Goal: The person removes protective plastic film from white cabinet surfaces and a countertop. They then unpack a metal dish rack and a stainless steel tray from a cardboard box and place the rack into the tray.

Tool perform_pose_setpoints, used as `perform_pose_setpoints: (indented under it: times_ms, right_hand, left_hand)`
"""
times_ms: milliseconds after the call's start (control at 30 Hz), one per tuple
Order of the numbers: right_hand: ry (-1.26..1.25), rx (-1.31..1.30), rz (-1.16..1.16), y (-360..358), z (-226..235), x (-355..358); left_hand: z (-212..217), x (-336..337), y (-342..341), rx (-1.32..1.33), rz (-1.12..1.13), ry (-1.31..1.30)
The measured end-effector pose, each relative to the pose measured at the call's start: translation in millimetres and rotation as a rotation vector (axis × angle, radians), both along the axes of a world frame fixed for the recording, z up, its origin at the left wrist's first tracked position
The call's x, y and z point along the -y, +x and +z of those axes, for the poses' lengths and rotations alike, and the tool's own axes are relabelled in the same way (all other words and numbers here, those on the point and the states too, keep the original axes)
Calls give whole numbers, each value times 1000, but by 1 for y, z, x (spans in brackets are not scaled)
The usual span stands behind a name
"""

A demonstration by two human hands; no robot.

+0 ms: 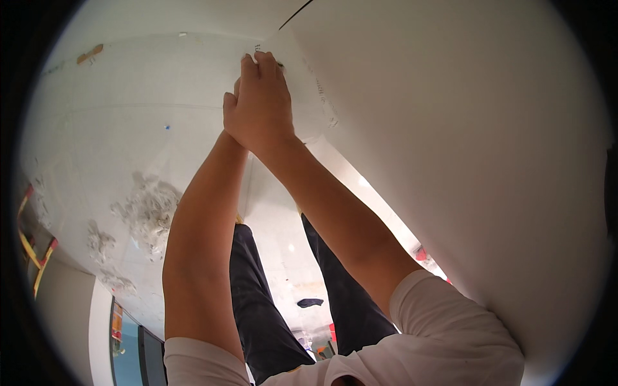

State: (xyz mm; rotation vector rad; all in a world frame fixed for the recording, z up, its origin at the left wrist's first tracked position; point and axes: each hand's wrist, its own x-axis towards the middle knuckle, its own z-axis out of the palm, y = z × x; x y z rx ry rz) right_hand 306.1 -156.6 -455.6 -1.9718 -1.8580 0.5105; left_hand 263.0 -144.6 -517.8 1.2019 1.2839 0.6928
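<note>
Both my arms stretch forward to the white panelled surface [161,83], where my hands meet near the corner with the plain white wall [476,141]. My right hand [262,106] lies over the left one, its fingers bent and its thumb out on the left side. Whatever those fingers close on is hidden. Of my left hand [237,85] only a sliver shows behind the right; its fingers are covered. A small dark spot [280,65] shows beside my right fingertips; I cannot tell what it is.
Crumpled whitish debris [151,209] is at the left, with a brown scrap [90,55] farther off. A yellow and red frame [38,264] is at the left rim. Between my dark-trousered legs shows a black item [310,302]. A blue panel [127,350] is at the lower left.
</note>
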Motion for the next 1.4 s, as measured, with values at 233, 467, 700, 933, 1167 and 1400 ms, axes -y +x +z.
perform_pose_setpoints:
  times_ms: [233, 467, 700, 933, 1167, 1400]
  right_hand:
    - [28, -18, 64, 48, 29, 52]
    - [-67, 220, 9, 50, -23, 75]
    - [-148, 112, -91, 33, -40, 79]
    - [-221, -149, -237, 11, -58, 72]
    - [-283, -321, -252, -39, -75, 78]
    - [-479, -533, -205, -68, -67, 81]
  left_hand:
    - [-12, -7, -6, -200, 65, -27]
    - [-21, -8, -16, -262, 71, 7]
    - [-28, -8, -30, -370, 19, 117]
    - [-26, -8, -44, -486, -10, 83]
    - [-40, 22, -98, -539, -46, 130]
    - [-39, 37, -141, -626, -122, -63]
